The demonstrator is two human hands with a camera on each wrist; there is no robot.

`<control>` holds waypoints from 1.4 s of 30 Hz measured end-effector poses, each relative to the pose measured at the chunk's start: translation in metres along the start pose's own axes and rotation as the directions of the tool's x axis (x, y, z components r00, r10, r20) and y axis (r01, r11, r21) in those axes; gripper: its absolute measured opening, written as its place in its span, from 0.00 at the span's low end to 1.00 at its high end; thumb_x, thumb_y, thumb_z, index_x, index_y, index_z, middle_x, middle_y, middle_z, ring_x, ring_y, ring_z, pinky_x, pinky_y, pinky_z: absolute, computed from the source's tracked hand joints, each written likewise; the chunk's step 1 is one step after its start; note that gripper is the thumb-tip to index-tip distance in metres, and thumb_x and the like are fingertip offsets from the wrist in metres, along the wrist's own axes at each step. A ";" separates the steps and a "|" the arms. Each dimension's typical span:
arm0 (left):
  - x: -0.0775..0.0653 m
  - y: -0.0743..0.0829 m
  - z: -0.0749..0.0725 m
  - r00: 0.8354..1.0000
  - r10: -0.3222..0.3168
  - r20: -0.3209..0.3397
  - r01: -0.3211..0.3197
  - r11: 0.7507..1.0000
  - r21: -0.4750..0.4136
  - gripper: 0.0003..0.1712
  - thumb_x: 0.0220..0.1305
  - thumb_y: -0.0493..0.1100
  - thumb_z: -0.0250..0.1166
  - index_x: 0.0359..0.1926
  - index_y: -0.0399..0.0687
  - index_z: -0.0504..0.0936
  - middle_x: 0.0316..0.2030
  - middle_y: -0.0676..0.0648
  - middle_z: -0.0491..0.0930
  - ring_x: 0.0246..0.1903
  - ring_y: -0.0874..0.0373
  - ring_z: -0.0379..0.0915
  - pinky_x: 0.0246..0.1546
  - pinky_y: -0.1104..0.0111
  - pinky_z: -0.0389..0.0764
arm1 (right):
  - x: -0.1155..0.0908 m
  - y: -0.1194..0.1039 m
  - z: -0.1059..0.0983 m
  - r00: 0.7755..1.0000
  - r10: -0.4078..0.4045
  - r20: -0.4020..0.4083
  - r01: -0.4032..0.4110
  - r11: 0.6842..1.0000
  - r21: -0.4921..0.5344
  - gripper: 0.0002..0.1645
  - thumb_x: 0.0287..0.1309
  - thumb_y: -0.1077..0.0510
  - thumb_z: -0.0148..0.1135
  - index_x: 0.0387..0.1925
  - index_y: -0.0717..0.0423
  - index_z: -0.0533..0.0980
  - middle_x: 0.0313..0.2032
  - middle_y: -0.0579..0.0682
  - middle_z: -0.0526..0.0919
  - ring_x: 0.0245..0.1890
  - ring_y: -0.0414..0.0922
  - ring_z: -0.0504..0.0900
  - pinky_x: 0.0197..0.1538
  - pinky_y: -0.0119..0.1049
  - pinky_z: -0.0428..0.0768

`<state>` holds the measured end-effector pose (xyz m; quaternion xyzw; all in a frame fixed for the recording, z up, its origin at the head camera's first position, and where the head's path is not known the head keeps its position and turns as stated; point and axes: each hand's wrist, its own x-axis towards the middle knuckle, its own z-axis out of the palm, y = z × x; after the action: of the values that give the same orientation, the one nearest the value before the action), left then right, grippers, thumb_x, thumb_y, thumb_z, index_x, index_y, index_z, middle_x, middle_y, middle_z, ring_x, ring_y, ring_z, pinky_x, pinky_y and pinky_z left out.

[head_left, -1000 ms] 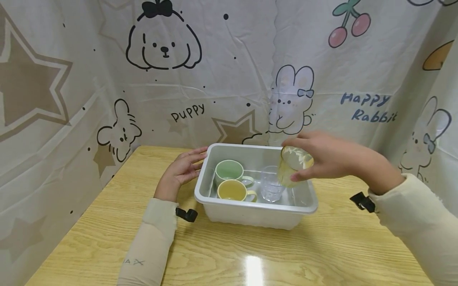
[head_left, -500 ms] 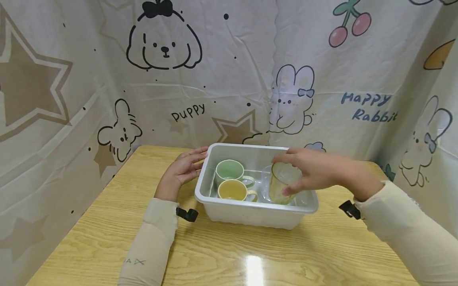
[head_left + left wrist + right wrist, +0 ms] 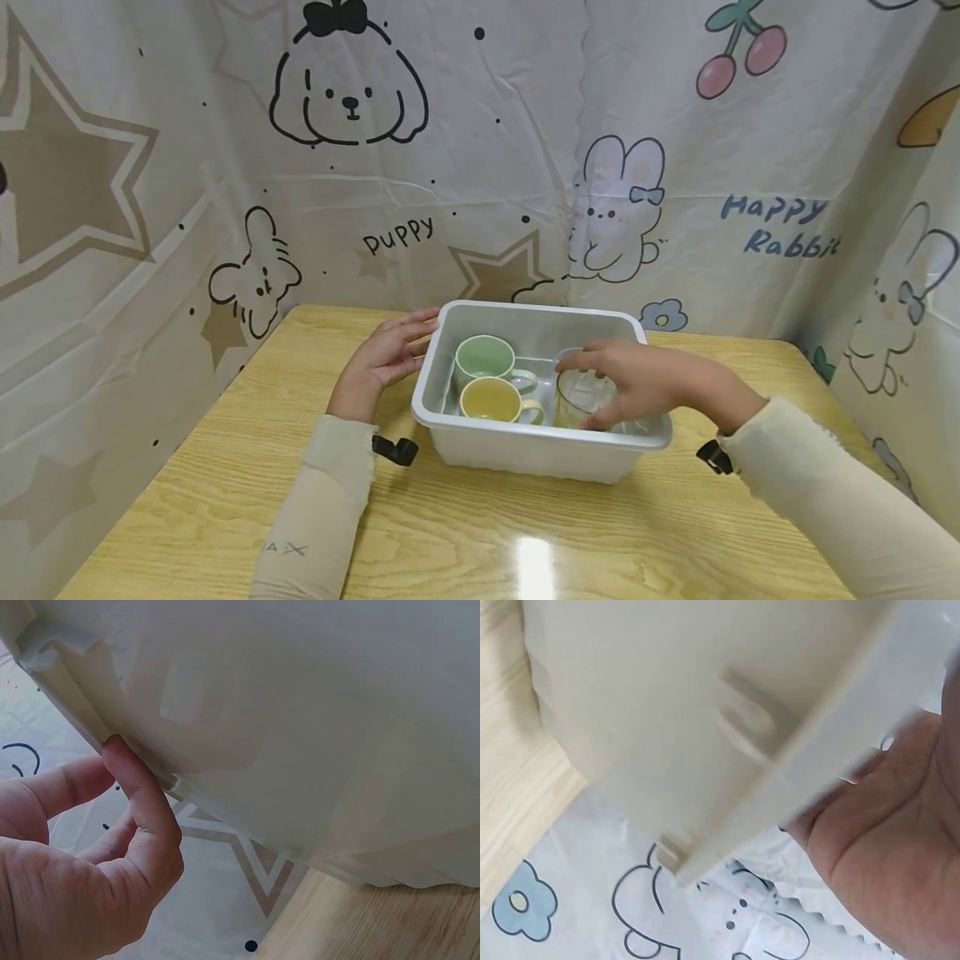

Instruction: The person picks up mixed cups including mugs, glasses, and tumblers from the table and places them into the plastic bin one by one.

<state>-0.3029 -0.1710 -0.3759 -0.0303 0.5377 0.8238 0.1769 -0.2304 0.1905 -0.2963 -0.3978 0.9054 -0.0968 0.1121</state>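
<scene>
A grey-white plastic tub (image 3: 525, 450) stands on the table. My left hand (image 3: 375, 358) touches its left side with extended fingers; in the left wrist view the fingertips (image 3: 120, 754) meet the underside of the rim. In the tub's right part my right hand (image 3: 637, 379) holds a pale yellow drinking glass (image 3: 577, 396) from above, thumb and fingers spread across its rim. A clear glass (image 3: 566, 357) behind it is mostly covered. Two mugs, green (image 3: 483, 357) and yellow (image 3: 491, 398), sit in the left part. In the right wrist view, the tub wall hides the glasses.
The wooden table (image 3: 465, 533) extends around the tub on the near side and both flanks. A printed curtain (image 3: 465, 150) hangs close behind the tub and along both sides.
My right hand has lowered the yellow glass into the tub, moving left and down beside the clear glass. My left hand has stayed at the tub's left side.
</scene>
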 end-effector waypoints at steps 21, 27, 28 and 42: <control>-0.003 0.001 0.002 1.000 0.005 0.003 -0.005 1.000 0.003 0.29 0.74 0.36 0.61 0.73 0.43 0.69 0.56 0.49 0.76 0.48 0.55 0.77 0.47 0.66 0.85 | 0.007 0.003 0.023 0.998 -0.067 0.004 0.067 0.997 -0.037 0.39 0.52 0.50 0.79 0.66 0.48 0.76 0.57 0.54 0.78 0.57 0.52 0.77 0.60 0.56 0.77; -0.002 0.001 0.001 1.000 0.012 0.011 -0.011 1.000 -0.015 0.25 0.74 0.36 0.61 0.70 0.44 0.73 0.51 0.49 0.80 0.46 0.56 0.80 0.45 0.66 0.85 | 0.009 0.003 0.026 0.999 -0.051 0.017 0.051 0.998 -0.048 0.40 0.52 0.57 0.78 0.67 0.48 0.75 0.59 0.54 0.76 0.60 0.52 0.75 0.63 0.55 0.76; -0.002 0.001 0.001 1.000 0.011 0.008 -0.011 1.000 -0.017 0.24 0.74 0.36 0.62 0.69 0.45 0.74 0.51 0.49 0.80 0.46 0.56 0.79 0.45 0.65 0.85 | 0.009 0.004 0.026 0.998 -0.053 0.019 0.054 0.997 -0.050 0.40 0.52 0.58 0.77 0.68 0.47 0.75 0.59 0.53 0.76 0.61 0.52 0.74 0.63 0.55 0.76; -0.002 0.001 0.001 1.000 0.006 -0.005 -0.006 1.000 -0.016 0.26 0.74 0.35 0.61 0.70 0.44 0.72 0.51 0.49 0.80 0.45 0.57 0.79 0.43 0.66 0.85 | 0.010 0.005 0.031 0.992 -0.125 0.035 0.128 0.987 -0.094 0.39 0.53 0.66 0.75 0.67 0.44 0.76 0.62 0.48 0.78 0.57 0.51 0.71 0.56 0.50 0.75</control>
<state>-0.3015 -0.1710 -0.3743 -0.0322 0.5318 0.8284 0.1730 -0.2315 0.1835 -0.3284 -0.4607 0.8803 -0.0539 0.0996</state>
